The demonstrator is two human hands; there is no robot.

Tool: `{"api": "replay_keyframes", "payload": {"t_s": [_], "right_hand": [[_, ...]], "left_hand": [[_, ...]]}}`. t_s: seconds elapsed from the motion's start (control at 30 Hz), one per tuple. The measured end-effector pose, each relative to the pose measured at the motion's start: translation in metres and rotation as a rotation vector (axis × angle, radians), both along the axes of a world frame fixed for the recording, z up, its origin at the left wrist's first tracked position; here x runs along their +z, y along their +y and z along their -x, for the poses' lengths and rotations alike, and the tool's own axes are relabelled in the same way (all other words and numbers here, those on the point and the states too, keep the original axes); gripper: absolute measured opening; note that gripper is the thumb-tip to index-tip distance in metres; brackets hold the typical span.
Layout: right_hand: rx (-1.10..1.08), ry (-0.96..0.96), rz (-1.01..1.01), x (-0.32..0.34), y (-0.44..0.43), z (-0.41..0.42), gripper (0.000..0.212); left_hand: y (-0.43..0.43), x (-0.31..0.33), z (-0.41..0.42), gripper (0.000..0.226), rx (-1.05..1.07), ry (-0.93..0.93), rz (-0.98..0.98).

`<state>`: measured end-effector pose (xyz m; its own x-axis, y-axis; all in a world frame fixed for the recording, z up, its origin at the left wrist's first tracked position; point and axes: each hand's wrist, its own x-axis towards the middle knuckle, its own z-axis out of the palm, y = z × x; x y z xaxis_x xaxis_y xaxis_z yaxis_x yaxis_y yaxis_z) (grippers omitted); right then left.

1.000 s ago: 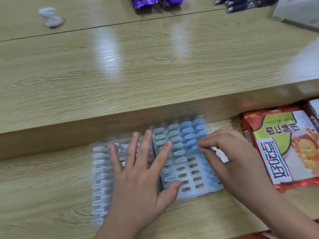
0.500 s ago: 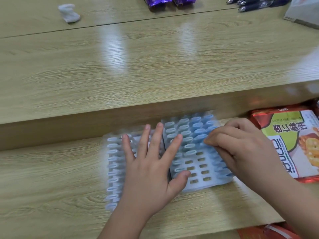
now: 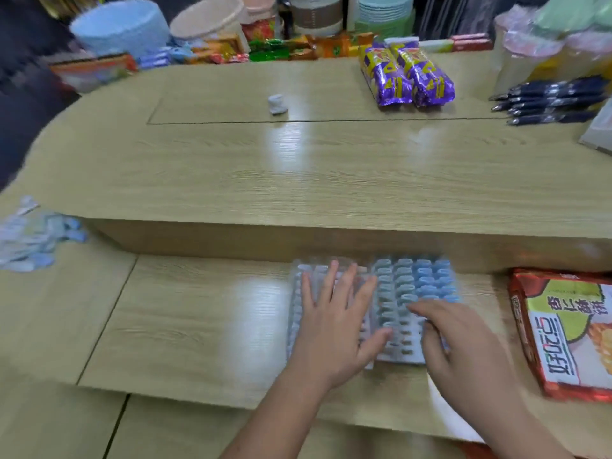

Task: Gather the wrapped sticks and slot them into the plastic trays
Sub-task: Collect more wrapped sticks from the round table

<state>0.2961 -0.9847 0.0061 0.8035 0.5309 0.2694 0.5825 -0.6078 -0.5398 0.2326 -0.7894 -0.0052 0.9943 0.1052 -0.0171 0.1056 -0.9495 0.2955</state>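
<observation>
Wrapped sticks (image 3: pixel 33 236) are seen in a loose pale-blue heap at the left edge of the bench (image 3: pixel 198 326), on its lower front level, well apart from the trays. On the raised rear level, a blue tub (image 3: pixel 122 28) is set at the far left corner among blurred wares, and a small white lump (image 3: pixel 277 104) lies alone nearer the middle.

At the middle of the front level, close against the step, two clear plastic trays are laid side by side. The left tray (image 3: pixel 296 293) is pressed down by the left hand (image 3: pixel 331 329), which is laid flat on it with fingers straight and spread, the thumb reaching across to the near edge of the right tray (image 3: pixel 430 279). In the right tray, the far rows are filled with blue-wrapped sticks, while the wood colour is seen through the slots of the near rows.

The right hand (image 3: pixel 463 352) is laid over that tray's near right part, fingers bent and fingertips set on the rows; whether a stick is pinched cannot be told, as the hand is blurred. A white sheet (image 3: pixel 450 412) is partly covered by the right wrist.

On the rear level, two purple packets (image 3: pixel 404 74) are laid right of the middle, and dark pens (image 3: pixel 549 101) are lined up at the right edge. A red and green biscuit packet (image 3: pixel 563 332) is laid at the right edge of the front level, near the right hand but untouched.
</observation>
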Motion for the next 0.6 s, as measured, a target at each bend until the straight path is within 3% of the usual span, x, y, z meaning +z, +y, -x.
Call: {"api": "replay_keyframes", "payload": {"t_s": [0.17, 0.43, 0.6], "right_hand": [[0.027, 0.277, -0.076, 0.025, 0.035, 0.061, 0.030], [0.317, 0.498, -0.003, 0.050, 0.112, 0.171, 0.038], [0.404, 0.526, -0.023, 0.046, 0.192, 0.252, 0.038]], "left_hand": [[0.027, 0.033, 0.095, 0.055, 0.241, -0.191, 0.241], [0.102, 0.045, 0.293, 0.061, 0.736, -0.147, 0.397], [0.164, 0.049, 0.388, 0.060, 0.937, -0.205, 0.458]]}}
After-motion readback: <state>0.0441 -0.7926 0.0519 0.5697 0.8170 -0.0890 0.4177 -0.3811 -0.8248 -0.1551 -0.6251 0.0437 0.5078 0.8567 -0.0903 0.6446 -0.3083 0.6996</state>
